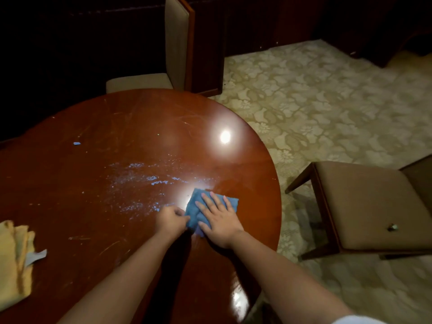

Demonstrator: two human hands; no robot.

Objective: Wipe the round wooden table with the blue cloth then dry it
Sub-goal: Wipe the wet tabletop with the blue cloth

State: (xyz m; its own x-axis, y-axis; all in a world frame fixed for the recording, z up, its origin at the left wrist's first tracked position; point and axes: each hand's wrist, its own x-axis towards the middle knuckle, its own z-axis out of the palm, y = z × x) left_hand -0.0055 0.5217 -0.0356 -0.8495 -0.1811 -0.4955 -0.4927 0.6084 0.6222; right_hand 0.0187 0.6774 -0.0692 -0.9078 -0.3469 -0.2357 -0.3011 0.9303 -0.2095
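Yellow cloth (14, 260) lower left on table (70, 183); wet smear (138, 183) mid-frame, just upper left of my hands. Left hand (171, 219) pinches blue cloth (205, 206) edge, right hand (218, 220) flat on it, fingers spread; next sweep probably leftward

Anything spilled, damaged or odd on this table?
Yes. Wet streaks and droplets spread across the round wooden table left of the blue cloth; scratches mark the far surface, and a small blue scrap lies there.
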